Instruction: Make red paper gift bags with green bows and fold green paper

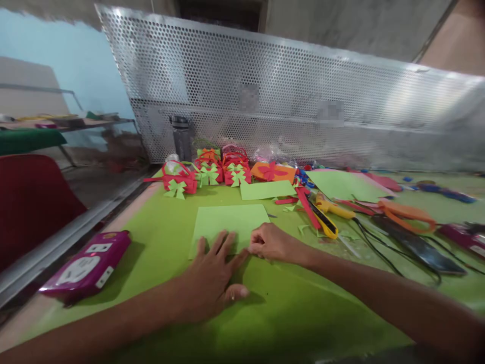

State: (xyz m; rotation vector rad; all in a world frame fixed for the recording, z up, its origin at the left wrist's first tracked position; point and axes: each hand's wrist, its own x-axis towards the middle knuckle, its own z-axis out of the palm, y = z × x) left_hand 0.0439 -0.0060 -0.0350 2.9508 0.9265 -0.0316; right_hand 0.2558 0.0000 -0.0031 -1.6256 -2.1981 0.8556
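Note:
A sheet of light green paper lies flat on the green table top. My left hand rests over its near edge with the fingers spread and the thumb out to the right. At the sheet's right side, my right hand is closed, its fingers curled and pinched low against the paper, close to the left forefinger's tip. Whatever is between those fingers is hidden. Beyond the sheet lies a folded green paper strip.
Several red paper baskets with green bows stand at the back. A yellow utility knife, a yellow glue gun and a phone lie right. A purple power strip sits left. Behind rises a perforated metal panel.

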